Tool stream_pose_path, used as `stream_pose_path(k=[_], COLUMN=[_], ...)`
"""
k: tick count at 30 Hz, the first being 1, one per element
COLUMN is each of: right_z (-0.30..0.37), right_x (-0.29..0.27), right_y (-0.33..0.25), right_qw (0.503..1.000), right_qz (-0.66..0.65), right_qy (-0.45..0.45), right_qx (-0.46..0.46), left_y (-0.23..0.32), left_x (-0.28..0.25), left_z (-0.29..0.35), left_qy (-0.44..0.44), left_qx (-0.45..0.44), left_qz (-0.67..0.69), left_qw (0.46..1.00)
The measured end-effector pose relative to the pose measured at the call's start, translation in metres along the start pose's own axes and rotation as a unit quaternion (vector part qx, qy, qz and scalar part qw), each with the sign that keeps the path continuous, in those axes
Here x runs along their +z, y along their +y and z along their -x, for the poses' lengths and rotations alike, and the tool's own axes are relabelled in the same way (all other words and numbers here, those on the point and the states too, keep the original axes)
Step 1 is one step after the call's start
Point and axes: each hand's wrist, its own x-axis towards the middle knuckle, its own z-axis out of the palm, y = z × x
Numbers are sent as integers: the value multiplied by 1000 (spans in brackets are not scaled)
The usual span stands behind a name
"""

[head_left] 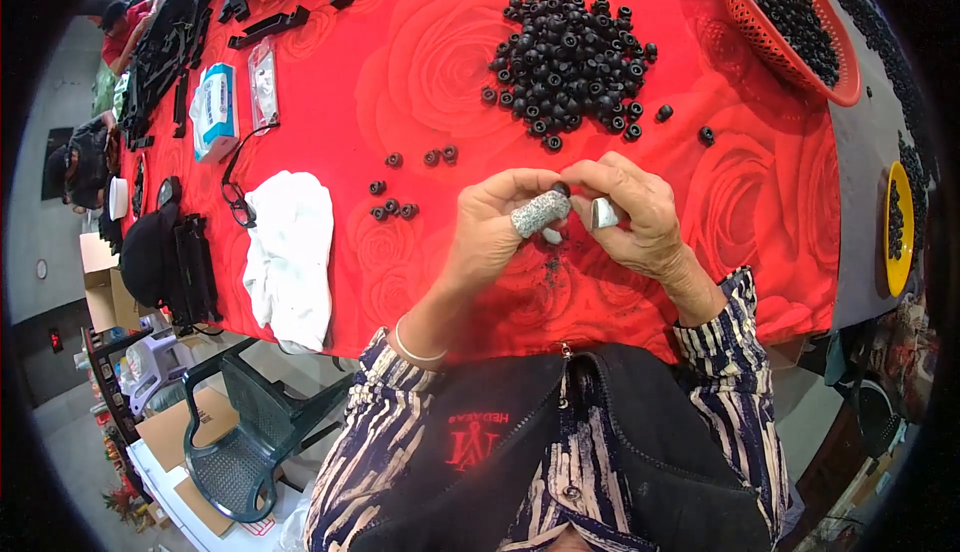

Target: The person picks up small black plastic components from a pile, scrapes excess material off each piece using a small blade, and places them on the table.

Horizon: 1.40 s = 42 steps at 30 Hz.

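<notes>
My left hand (490,217) pinches a small black round part (561,190) between finger and thumb, just above the table's near side. A speckled grey-white wrap (541,214) covers the thumb. Close against it is my right hand (640,214), its fingers curled and their tips meeting at the same part. A whitish piece with a dark edge (604,214) shows at the right thumb; whether it is a wrap or a small tool I cannot tell. Dark crumbs (552,270) lie on the cloth below. Several loose black parts (392,209) sit left of my hands, and a large pile (570,67) lies beyond them.
A red floral cloth (430,62) covers the table. An orange-red basket (770,47) and a yellow dish (900,227) hold more black parts at right. To the left are a white cloth (290,252), glasses (235,192), a tissue pack (214,112) and long black pieces (270,27).
</notes>
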Motion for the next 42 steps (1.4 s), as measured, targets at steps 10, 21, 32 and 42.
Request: stream_pose_path(k=[10,21,32,42], right_z=[1,-4,-3,-5], right_x=[1,-14,-16,-14], right_y=[0,-11,-4,-5], right_qw=[1000,988,968,982], right_qz=[0,-28,-147,-81], right_qy=[-4,-29,-82,-73], right_qx=[-18,149,186,156], left_y=[-3,3,3,3], left_x=[-2,10,9,8], left_z=[0,7,5,4], left_qy=[-17,17,8,-1], left_qx=[-9,17,33,39], left_qz=[50,-21,-28,-46], left_qw=[999,999,999,998])
